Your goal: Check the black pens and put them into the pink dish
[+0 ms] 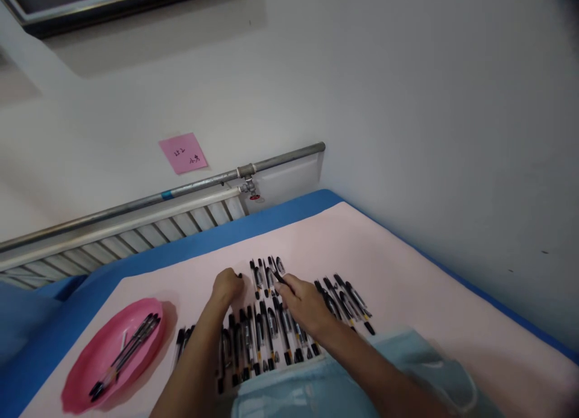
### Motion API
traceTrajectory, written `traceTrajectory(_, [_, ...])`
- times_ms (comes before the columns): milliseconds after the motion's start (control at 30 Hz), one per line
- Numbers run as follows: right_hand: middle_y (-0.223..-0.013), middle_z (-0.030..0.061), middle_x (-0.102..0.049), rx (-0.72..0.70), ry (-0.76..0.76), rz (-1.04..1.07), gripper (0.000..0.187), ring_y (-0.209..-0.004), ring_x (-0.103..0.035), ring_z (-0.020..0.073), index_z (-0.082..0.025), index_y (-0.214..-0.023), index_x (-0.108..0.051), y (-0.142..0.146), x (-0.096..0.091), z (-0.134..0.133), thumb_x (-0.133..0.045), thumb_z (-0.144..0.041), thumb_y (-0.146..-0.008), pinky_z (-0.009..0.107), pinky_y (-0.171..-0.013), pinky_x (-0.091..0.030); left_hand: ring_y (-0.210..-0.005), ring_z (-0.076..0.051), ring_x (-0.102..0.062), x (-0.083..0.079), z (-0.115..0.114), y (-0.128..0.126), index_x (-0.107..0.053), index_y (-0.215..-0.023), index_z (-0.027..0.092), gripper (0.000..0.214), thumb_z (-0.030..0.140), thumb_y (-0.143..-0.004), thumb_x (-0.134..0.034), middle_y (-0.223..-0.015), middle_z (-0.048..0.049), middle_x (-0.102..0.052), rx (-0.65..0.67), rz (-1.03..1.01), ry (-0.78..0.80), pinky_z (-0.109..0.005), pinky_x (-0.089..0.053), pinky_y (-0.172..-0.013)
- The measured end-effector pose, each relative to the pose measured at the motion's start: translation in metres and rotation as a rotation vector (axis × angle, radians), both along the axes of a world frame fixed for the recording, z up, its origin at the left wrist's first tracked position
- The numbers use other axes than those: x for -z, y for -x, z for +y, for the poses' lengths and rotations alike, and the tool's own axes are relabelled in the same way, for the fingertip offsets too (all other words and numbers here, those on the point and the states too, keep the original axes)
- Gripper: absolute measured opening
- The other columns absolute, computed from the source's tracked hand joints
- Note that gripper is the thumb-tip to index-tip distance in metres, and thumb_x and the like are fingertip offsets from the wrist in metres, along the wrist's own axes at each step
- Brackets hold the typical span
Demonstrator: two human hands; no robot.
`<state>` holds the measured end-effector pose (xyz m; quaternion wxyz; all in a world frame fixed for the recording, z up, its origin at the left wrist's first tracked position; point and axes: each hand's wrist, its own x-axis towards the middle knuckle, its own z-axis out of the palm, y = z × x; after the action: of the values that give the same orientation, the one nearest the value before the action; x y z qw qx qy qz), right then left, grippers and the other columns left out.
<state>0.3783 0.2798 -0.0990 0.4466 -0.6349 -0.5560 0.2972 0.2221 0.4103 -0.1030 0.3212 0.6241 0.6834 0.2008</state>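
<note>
Black-and-clear pens [259,329]; pink bowl [90,362]

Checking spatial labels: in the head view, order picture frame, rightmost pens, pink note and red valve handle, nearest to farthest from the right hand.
1. Rightmost pens: just right
2. Red valve handle: beyond, slightly left
3. Pink note: left, on wall
4. Picture frame: upper left

We see a framed picture [85,2] cut off at upper left; lower centre, our left forearm [199,351] partly hides pens [180,336], our left hand [227,287] its fingertips.

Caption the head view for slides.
Left hand and right hand at rows of pens on pink sheet, pink basin alongside.
</note>
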Motion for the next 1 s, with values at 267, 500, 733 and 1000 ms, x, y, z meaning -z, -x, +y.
traceTrajectory(267, [-0.056,-0.0021,-0.051,-0.165,-0.017,-0.028,0.021,-0.056,-0.046,0.0106,-0.018,-0.065,-0.05,0.023,0.003,-0.013,-0.04,-0.028,-0.081,0.019,-0.052,-0.03,-0.078,-0.015,-0.063,-0.024,-0.066,0.029,-0.059,-0.081,0.013,0.01,0.013,-0.071,-0.058,-0.078,-0.0062,-0.065,-0.037,-1.04,0.194,-0.028,-0.049,-0.075])
traceTrajectory(500, [-0.06,-0.001,-0.053,-0.2,-0.001,-0.106,0.019,-0.056,-0.046,0.0109,-0.018,-0.07,-0.053,0.038,0.008,-0.015,-0.04,-0.026,-0.082,0.019,-0.052,-0.031,-0.08,-0.017,-0.064,-0.002,-0.081,0.031,-0.061,-0.076,0.011,0.008,0.007,-0.07,-0.059,-0.078,-0.0067,-0.067,-0.193,-1.408,0.315,-0.03,-0.051,-0.075])
traceTrajectory(733, [-0.075,0.0018,-0.061,-0.285,-0.012,-0.094,0.02,-0.067,-0.054,0.0129,-0.02,-0.079,-0.057,0.04,0.012,-0.013,-0.039,-0.027,-0.084,0.021,-0.062,-0.037,-0.076,-0.015,-0.063,-0.001,-0.084,0.029,-0.061,-0.076,0.011,0.006,0.009,-0.071,-0.059,-0.077,-0.0073,-0.067,-0.139,-1.404,0.323,-0.026,-0.051,-0.07])
traceTrajectory(1000, [-0.072,0.0018,-0.059,-0.229,0.082,-0.11,0.016,-0.065,-0.053,0.0133,-0.018,-0.081,-0.055,0.043,0.012,-0.012,-0.042,-0.028,-0.082,0.021,-0.058,-0.036,-0.071,-0.013,-0.061,0.004,-0.097,0.017,-0.059,-0.073,0.012,0.016,0.016,-0.062,-0.07,-0.075,-0.0043,-0.065,-0.024,-1.299,0.256,-0.024,-0.048,-0.068])
